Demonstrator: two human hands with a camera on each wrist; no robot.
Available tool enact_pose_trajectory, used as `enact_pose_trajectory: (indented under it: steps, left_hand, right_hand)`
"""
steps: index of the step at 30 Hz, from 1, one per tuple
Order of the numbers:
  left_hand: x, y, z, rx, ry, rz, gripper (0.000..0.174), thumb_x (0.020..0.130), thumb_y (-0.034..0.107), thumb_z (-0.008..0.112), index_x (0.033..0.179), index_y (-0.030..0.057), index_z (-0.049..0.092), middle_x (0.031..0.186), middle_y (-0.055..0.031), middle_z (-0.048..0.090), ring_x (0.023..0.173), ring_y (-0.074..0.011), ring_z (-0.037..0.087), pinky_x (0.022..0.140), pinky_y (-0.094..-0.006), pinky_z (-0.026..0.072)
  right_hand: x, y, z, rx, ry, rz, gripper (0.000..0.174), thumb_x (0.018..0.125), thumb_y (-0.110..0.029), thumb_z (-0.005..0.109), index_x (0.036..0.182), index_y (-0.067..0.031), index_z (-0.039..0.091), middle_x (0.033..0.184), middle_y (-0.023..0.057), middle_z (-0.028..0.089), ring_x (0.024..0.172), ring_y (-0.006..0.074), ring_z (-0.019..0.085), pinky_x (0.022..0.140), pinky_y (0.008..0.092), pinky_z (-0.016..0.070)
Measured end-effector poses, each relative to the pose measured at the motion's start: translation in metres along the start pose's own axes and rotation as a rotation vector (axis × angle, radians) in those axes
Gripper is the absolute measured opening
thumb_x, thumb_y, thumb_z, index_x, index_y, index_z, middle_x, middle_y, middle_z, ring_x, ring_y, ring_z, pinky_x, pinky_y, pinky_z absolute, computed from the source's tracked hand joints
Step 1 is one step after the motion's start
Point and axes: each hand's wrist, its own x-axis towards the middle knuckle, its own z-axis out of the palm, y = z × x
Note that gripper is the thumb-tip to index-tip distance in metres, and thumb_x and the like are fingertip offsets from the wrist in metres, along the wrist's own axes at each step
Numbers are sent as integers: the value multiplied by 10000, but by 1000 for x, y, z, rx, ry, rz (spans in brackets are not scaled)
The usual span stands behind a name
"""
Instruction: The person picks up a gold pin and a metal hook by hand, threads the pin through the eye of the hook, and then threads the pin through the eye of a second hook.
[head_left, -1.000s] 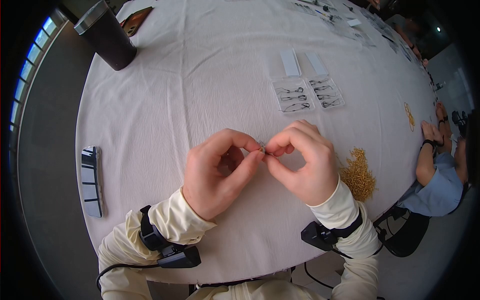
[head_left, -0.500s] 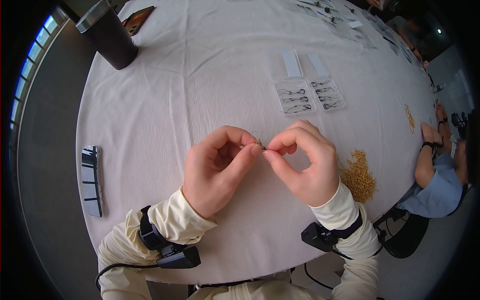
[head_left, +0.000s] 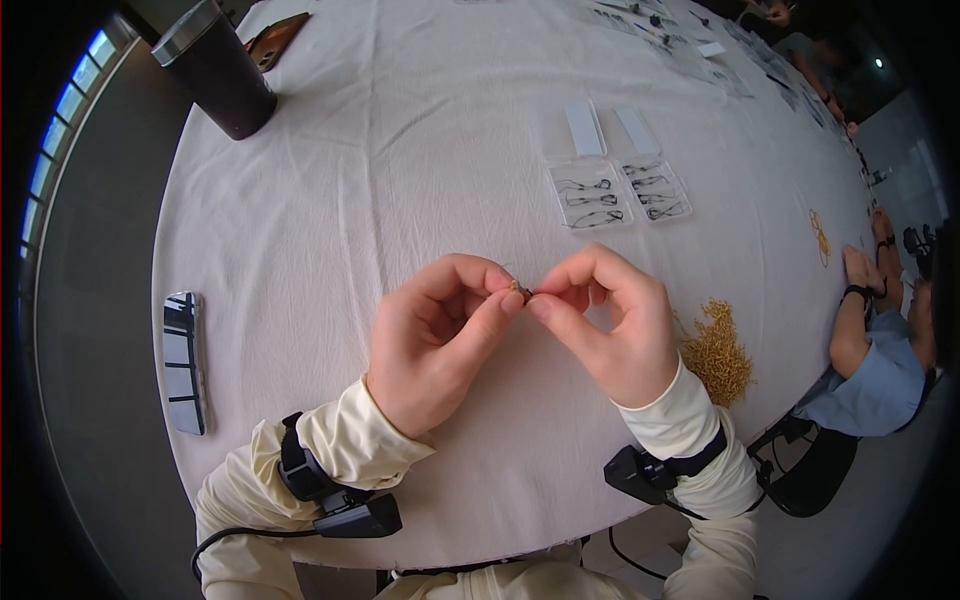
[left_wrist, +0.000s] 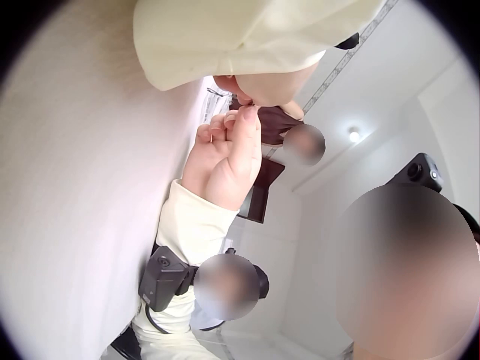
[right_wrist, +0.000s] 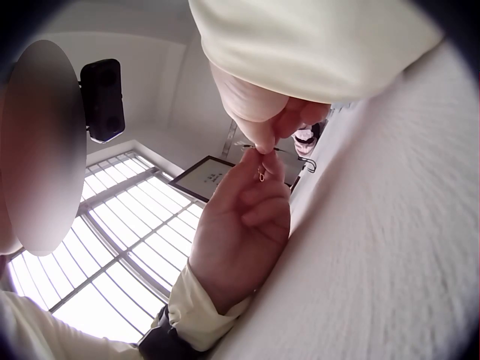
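In the head view my left hand (head_left: 425, 340) and right hand (head_left: 620, 325) meet at their fingertips over the table. Between the left thumb and forefinger is pinched a small gold piece; its tiny gold loop (right_wrist: 262, 177) hangs below the fingertips in the right wrist view. A thin dark wire hook (right_wrist: 308, 163) sticks out past the same fingers. My right thumb and forefinger pinch a dark end of this wire, mostly hidden by the fingertips. Beside the right wrist lies a heap of small gold pieces (head_left: 717, 352).
Two clear plastic boxes (head_left: 588, 193) with their lids open hold several dark wire loops. A phone (head_left: 184, 362) lies at left, a dark tumbler (head_left: 218, 75) at back left. Bent gold wire (head_left: 819, 237) lies right. Another person (head_left: 868, 370) sits at the right edge.
The left fingers and the gold piece have shifted slightly left. The right fingers have closed in again on the dark wire, the right hand's knuckles shifting a little.
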Motion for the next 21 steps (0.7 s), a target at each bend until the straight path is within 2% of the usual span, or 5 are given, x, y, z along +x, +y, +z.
enact_pose_trajectory:
  steps: [6,16,19,21]
  left_hand:
    - [0,0,-1,-43,0,-19,110,988,94,651,1044,2,627,866,28,633,733,-6,527,616,-164,409]
    - [0,-1,0,2,25,-7,134,984,117,666,1039,2,626,802,20,624,619,-19,506,535,-178,399]
    - [0,-1,-1,-9,16,-12,126,981,110,668,1042,9,626,805,19,623,638,-23,522,544,-179,423]
    - [0,0,-1,-18,-3,-8,125,974,98,672,1043,10,616,866,-2,633,679,-38,559,567,-191,473]
  right_hand:
    - [-2,-1,1,11,0,67,76,862,-88,735,902,-49,685,807,-12,658,695,85,516,646,250,413]
    - [-5,2,8,171,28,126,82,873,-91,721,922,-43,675,815,-20,647,724,70,505,666,249,403]
    - [-6,1,9,320,30,207,81,880,-87,717,927,-40,672,832,-26,644,742,66,504,695,244,409]
    - [-6,-2,7,379,49,277,86,887,-76,710,938,-26,663,857,-23,639,773,63,505,725,239,414]
